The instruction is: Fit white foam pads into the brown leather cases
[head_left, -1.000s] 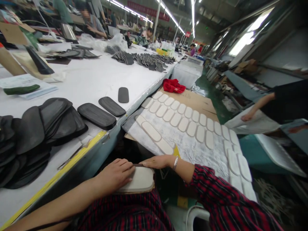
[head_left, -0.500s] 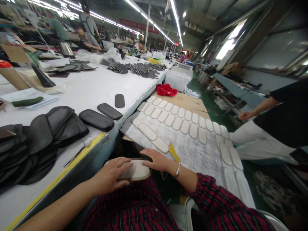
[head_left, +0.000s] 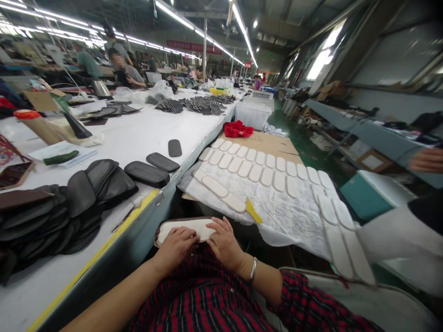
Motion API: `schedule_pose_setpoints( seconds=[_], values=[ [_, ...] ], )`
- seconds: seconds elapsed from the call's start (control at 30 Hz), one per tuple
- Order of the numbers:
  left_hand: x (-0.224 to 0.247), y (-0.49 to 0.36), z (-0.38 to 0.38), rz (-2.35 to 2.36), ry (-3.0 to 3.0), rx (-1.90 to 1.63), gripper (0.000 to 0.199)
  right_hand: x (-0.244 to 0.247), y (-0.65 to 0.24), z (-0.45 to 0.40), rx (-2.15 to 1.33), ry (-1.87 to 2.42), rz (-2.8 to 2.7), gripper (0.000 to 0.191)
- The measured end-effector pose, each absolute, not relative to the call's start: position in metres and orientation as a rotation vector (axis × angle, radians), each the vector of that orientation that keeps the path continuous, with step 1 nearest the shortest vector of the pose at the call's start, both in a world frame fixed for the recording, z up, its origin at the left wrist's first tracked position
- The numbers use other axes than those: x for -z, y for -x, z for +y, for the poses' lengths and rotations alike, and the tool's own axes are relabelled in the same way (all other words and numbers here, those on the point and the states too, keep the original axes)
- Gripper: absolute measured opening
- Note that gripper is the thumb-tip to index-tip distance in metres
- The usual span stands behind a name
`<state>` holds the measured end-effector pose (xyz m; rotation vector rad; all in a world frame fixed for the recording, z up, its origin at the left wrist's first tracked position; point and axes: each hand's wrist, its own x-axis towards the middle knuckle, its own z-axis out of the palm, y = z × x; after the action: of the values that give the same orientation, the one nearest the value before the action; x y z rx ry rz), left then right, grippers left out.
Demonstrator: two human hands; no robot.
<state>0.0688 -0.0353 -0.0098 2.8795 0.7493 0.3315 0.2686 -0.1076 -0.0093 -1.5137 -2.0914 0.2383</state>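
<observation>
Over my lap lies a long white oval pad (head_left: 168,226) with a dark brown edge, held between my two hands. My left hand (head_left: 176,248) is closed on its near side, the bent fingers resting on the white face. Around the right end curl the fingers of my right hand (head_left: 225,244), closed on the pad, with the thumb at the near edge. Both hands partly cover the pad, and its underside is hidden. Several white oval pieces (head_left: 245,168) lie in rows on the covered board (head_left: 277,216) to the right, near a yellow scraper-like tool (head_left: 254,211).
On the white table (head_left: 138,133) at left lie a pile of black oval pads (head_left: 81,191), a few single ones (head_left: 147,173) and a cucumber (head_left: 61,157). A red cloth (head_left: 238,129) lies on cardboard (head_left: 270,144). At far right is another person's hand (head_left: 427,160).
Both hands have shifted on the pad, their fingers now more bent, and more of its left end shows. The person at right has moved further right, uncovering a teal box. My view has turned slightly.
</observation>
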Motion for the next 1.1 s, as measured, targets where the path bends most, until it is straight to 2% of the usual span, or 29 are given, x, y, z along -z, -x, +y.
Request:
schedule_pose_setpoints(
  seconds=[0.3, 0.37, 0.53, 0.6, 0.63, 0.7, 0.8, 1.1],
  values=[
    [0.005, -0.087, -0.039, 0.989, -2.549, -0.398, 0.022, 0.007, -0.257, -0.098, -0.389, 1.8, -1.978, 0.004],
    [0.002, -0.083, -0.034, 1.04, -2.48, -0.432, 0.026, 0.004, -0.257, -0.095, -0.398, 1.843, -1.958, 0.019],
    [0.004, -0.019, -0.015, 1.27, -2.19, -0.758, 0.075, -0.006, -0.269, -0.075, -0.576, 1.788, -2.126, 0.078],
    [0.015, 0.01, -0.014, 1.334, -2.138, -0.686, 0.092, -0.006, -0.271, -0.061, -0.628, 1.719, -2.274, 0.103],
    [0.022, 0.02, -0.016, 1.335, -2.123, -0.613, 0.099, -0.005, -0.27, -0.054, -0.627, 1.689, -2.342, 0.11],
    [0.037, 0.028, -0.02, 1.303, -2.054, -0.529, 0.106, -0.003, -0.263, -0.04, -0.621, 1.633, -2.464, 0.112],
    [0.052, 0.014, -0.028, 1.278, -1.861, -0.586, 0.107, -0.001, -0.249, -0.025, -0.63, 1.58, -2.591, 0.108],
    [0.055, -0.01, -0.03, 1.211, -1.404, -0.812, 0.09, -0.001, -0.22, -0.004, -0.663, 1.638, -2.599, 0.1]
  ],
)
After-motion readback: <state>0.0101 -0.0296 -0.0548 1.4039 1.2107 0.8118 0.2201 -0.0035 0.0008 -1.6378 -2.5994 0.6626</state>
